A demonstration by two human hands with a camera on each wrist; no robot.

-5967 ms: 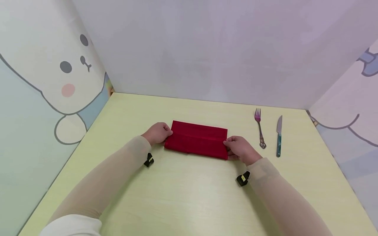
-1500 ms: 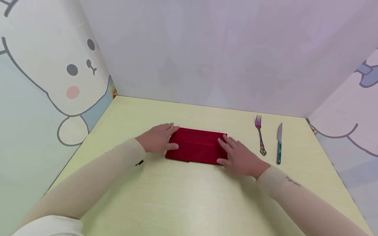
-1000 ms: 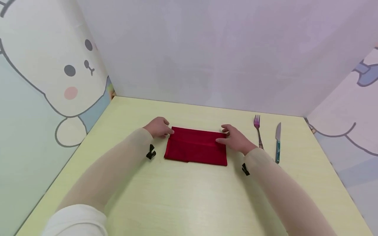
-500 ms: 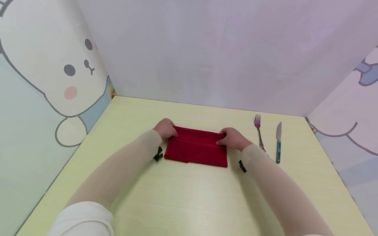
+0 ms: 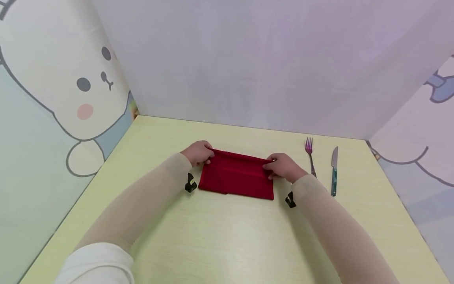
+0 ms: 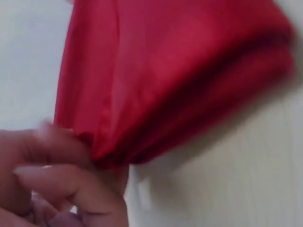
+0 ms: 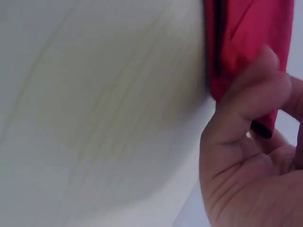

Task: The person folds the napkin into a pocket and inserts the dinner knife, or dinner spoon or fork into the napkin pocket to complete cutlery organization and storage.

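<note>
A folded red cloth napkin (image 5: 237,175) lies between my hands, its layers showing as stacked folds in the left wrist view. My left hand (image 5: 199,153) pinches its far left corner; in the left wrist view the fingers (image 6: 71,184) grip the gathered end of the red fabric (image 6: 156,71). At the far right corner, my right hand (image 5: 283,166) pinches the cloth between thumb and fingers. The right wrist view has that hand (image 7: 251,156) holding the red edge (image 7: 246,42). The far edge is raised a little; the near edge stays on the table.
To the right of the napkin lie a fork (image 5: 309,152) and a knife with a teal handle (image 5: 334,175), side by side on the pale wooden table (image 5: 227,236). A grey-white wall (image 5: 234,79) rises behind, and printed panels (image 5: 53,118) stand at both sides.
Both hands lay spread on the napkin, then moved to its far corners and took hold there. In the last half second the far edge has lifted slightly. Fork and knife have not moved.
</note>
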